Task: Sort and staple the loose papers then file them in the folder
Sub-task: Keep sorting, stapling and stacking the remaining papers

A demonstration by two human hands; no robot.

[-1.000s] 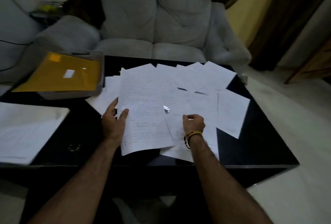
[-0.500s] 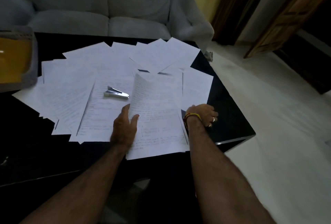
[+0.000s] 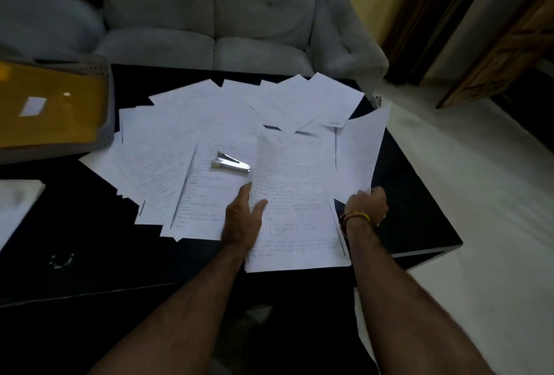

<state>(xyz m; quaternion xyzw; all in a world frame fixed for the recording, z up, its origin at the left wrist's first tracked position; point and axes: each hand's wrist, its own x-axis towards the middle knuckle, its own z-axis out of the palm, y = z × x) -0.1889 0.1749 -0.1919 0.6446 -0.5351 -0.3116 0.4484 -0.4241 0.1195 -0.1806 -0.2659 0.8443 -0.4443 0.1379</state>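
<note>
handwriting covers the sheets [image 3: 296, 194], but it is too blurred to read.

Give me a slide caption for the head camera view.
Left hand holds a written sheet; right hand lifts another.

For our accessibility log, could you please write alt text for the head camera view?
A person's left hand grips a handwritten sheet while the right hand lifts another sheet off a black table strewn with loose papers. A silver stapler lies on the papers; a yellow folder sits in a grey tray at left.
</note>
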